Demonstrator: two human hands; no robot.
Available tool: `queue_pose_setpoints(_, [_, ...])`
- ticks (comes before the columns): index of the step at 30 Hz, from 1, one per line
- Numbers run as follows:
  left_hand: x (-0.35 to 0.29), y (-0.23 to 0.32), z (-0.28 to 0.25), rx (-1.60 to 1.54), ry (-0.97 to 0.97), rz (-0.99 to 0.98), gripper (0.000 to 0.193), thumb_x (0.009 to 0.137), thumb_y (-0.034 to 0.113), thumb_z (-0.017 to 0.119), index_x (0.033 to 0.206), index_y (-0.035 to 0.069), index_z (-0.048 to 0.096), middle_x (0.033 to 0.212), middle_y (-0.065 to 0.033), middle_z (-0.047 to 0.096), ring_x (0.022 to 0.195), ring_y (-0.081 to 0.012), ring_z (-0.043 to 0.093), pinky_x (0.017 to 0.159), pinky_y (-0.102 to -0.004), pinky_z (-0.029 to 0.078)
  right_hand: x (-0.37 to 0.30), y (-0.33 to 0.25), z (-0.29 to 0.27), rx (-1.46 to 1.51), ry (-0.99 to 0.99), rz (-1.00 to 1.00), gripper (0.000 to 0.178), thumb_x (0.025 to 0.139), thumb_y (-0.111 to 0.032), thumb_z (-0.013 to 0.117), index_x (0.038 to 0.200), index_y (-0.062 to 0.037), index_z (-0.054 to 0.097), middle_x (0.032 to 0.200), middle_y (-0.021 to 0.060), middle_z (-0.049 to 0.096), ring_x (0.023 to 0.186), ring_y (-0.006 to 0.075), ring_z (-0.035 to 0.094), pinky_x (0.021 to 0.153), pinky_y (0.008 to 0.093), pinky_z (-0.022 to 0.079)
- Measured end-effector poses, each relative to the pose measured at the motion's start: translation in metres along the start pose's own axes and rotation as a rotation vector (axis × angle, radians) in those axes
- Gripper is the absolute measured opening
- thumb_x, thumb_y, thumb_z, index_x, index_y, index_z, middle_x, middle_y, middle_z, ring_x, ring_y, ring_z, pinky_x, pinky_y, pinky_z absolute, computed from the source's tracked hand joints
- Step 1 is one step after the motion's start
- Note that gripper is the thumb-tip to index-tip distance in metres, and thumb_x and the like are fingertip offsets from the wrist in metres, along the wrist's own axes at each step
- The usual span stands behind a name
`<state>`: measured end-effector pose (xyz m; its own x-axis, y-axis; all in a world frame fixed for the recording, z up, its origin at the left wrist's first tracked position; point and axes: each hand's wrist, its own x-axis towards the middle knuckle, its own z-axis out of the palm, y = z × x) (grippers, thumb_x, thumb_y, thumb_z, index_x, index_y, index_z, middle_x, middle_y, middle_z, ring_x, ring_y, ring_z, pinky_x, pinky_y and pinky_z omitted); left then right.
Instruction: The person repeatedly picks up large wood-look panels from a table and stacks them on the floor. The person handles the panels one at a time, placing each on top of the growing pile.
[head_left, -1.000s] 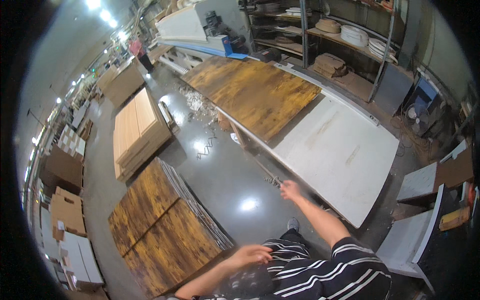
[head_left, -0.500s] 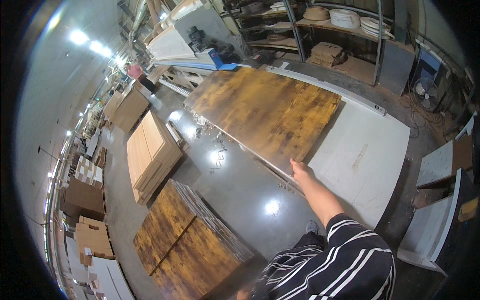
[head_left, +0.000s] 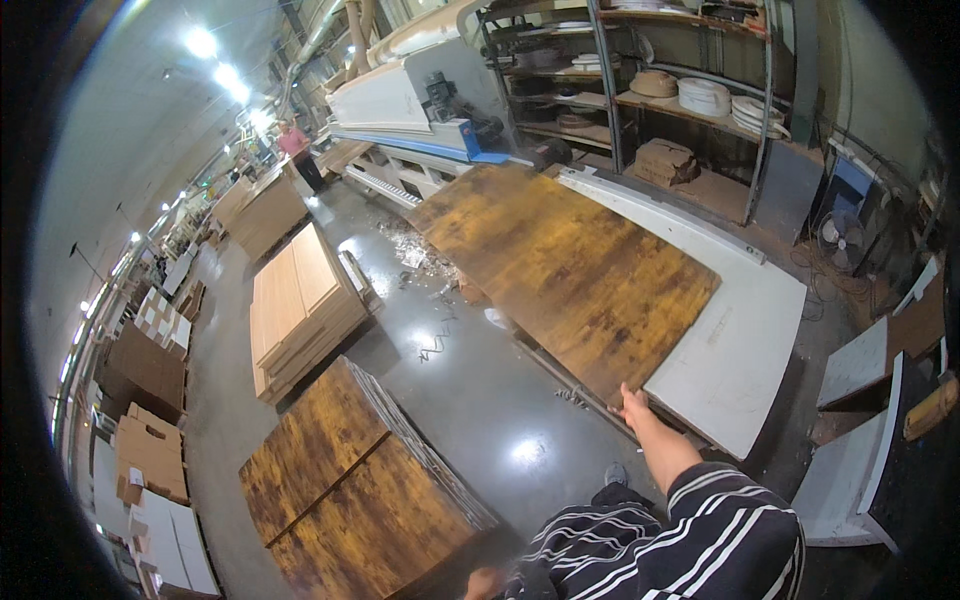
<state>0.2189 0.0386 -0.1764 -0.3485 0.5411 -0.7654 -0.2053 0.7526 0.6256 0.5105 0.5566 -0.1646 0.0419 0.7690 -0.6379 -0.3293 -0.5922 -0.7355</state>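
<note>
A large board with a brown, streaked wood-grain face [head_left: 570, 270] lies on a white-topped machine table [head_left: 735, 370]. Its left edge sticks out past the table's side. My right hand [head_left: 630, 408] is closed on the board's near corner, with the arm stretched forward. Only a bit of my left hand [head_left: 484, 583] shows at the bottom edge, low by my body; its fingers cannot be made out. To the left, near that hand, is a stack of similar brown boards [head_left: 370, 480].
Pale wood panels [head_left: 305, 305] are stacked on the floor further left. A long machine with a blue rail [head_left: 410, 145] stands ahead, with scraps [head_left: 425, 250] beside it. Shelves [head_left: 650, 100] line the back, and a fan [head_left: 840, 235] stands at right. A person [head_left: 295, 150] stands far off.
The board has shifted along the table toward me and to the right, covering more of the white top. My right hand has come back with its corner. The view has tilted somewhat.
</note>
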Motion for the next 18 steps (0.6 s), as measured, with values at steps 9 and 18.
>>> queue_pose_setpoints(9, [0.079, 0.010, 0.000, 0.428, -0.276, 0.118, 0.019, 0.079, 0.011, 0.064, 0.094, 0.000, 0.062, 0.072, -0.0078, 0.063, 0.059, -0.0148, 0.058, 0.050, -0.0303, 0.047, -0.126, 0.090, -0.117, 0.127, 0.156, 0.068, 0.037, 0.089, -0.031, 0.051, 0.119, -0.0128, 0.040, 0.113, 0.0090, 0.052, 0.094, 0.0271, 0.056, 0.061, 0.0453, 0.053])
queue_pose_setpoints(18, [0.124, 0.192, 0.142, 0.273, -0.232, 0.083, 0.070, 0.073, 0.042, 0.069, 0.125, 0.005, 0.042, 0.098, -0.0149, 0.061, 0.084, -0.0258, 0.062, 0.067, -0.0392, 0.051, -0.277, 0.116, -0.290, 0.064, 0.250, 0.161, 0.045, 0.090, -0.032, 0.050, 0.125, -0.0107, 0.034, 0.131, 0.0098, 0.034, 0.110, 0.0284, 0.044, 0.072, 0.0495, 0.051])
